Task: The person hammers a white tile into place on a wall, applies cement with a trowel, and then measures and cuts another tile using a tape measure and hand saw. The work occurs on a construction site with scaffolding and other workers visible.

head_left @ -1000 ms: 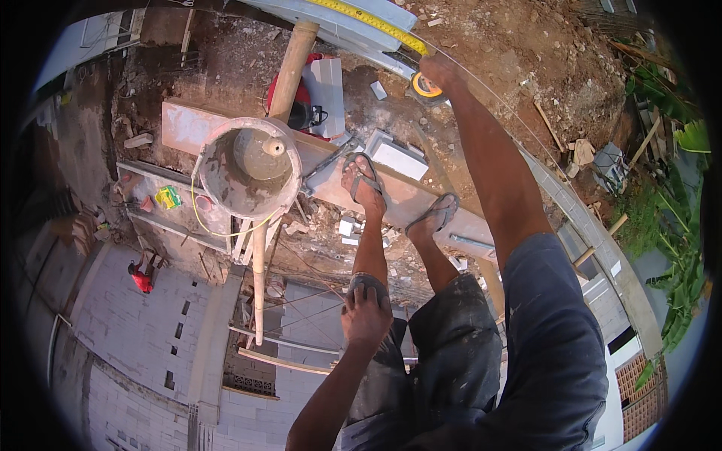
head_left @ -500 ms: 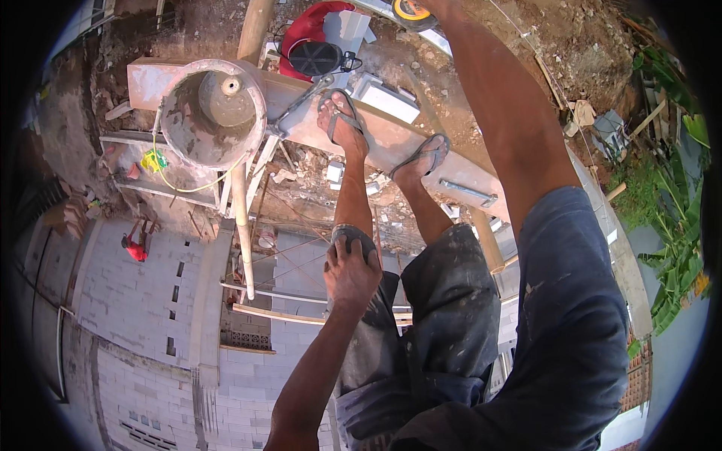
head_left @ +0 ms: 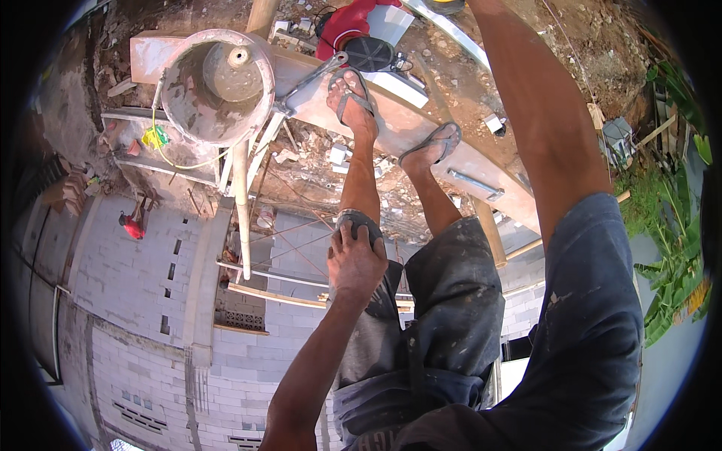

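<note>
My left hand (head_left: 355, 263) lies over my left knee, fingers spread on the dark trouser leg (head_left: 359, 225), with nothing held. My right forearm (head_left: 519, 83) stretches up past the top edge, so the right hand is out of sight. Near where it leaves the view, part of a yellow and black round thing (head_left: 447, 6) shows, too cut off to name. My sandalled feet (head_left: 353, 101) stand on a narrow plank (head_left: 398, 131). A long metal tool with a ringed end (head_left: 320, 73) lies beside the left foot.
A round tub (head_left: 268, 98) holding wet grey mix stands on the plank's left. A person in red with a black cap (head_left: 366, 54) is close ahead. Wooden poles (head_left: 241, 203) and a metal bar (head_left: 475, 183) are nearby. Far below left, another person in red (head_left: 134, 224) is beside a block wall (head_left: 128, 278).
The view has shifted, and the right forearm now reaches further out of the top edge. The round yellow and black thing is mostly cut off. My left hand stays on the knee.
</note>
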`<state>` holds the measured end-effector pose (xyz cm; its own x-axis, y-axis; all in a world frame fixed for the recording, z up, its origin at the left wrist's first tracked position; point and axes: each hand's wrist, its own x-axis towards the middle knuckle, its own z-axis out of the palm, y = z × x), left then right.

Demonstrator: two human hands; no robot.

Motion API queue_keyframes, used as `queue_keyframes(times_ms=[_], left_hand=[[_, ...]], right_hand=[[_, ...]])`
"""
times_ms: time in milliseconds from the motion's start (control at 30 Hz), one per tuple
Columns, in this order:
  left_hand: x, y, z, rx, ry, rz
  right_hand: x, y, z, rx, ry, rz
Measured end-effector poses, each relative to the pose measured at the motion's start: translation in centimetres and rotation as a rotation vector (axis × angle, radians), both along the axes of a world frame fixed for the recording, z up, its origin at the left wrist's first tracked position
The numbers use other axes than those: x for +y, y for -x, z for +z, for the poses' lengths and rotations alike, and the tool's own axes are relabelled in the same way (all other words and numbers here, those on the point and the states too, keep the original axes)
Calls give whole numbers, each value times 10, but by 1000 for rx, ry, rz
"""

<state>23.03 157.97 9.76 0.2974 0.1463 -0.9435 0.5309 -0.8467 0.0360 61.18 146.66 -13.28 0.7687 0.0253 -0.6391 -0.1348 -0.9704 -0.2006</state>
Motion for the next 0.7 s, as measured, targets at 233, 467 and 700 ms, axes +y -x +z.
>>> queue_keyframes(times_ms=[233,467,700], left_hand=[[3,1,-1,32,-10,-22],[8,-6,1,22,3,-14],[12,-7,0,80,3,-21]], right_hand=[[0,0,1,-7,13,5],[-2,-5,-1,-28,31,15],[-2,-11,-13,-78,60,40]])
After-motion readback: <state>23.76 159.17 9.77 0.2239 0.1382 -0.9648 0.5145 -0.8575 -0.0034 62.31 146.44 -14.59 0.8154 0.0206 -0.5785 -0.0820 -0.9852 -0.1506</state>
